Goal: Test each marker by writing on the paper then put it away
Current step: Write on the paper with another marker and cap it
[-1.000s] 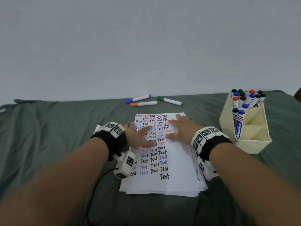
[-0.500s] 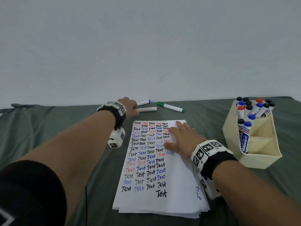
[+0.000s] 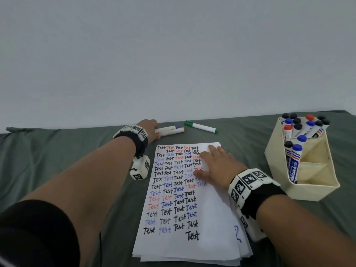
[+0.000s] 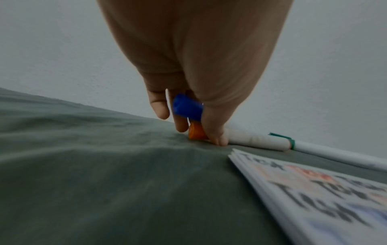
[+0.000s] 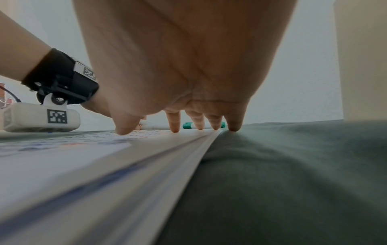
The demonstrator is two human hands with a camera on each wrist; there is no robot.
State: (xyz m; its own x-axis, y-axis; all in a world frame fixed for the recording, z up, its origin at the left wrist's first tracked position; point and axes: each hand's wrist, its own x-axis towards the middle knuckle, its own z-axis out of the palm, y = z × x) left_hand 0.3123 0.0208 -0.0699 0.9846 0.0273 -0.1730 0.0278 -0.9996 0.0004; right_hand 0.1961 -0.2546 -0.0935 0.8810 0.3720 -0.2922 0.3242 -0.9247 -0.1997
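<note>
A paper stack (image 3: 212, 218) covered in rows of "Test" lies on the green cloth. My right hand (image 3: 213, 164) presses flat on its upper right part, fingers straight, as the right wrist view also shows (image 5: 188, 122). My left hand (image 3: 154, 132) reaches beyond the paper's top left corner. There its fingers and thumb pinch the blue marker (image 4: 186, 107) by its cap, lifted slightly. The orange marker (image 4: 195, 133) lies under it on the cloth, against the thumb. A green marker (image 3: 200, 127) lies loose to their right.
A cream organiser (image 3: 300, 191) stands at the right, its back compartment holding several capped markers (image 3: 304, 126); two more lean in the front left compartment. A pale wall rises just behind the loose markers. The green cloth (image 3: 57, 151) covers the whole surface.
My left hand left the paper and reached forward to the blue and orange markers, then closed on the blue one. The right hand stayed flat on the paper.
</note>
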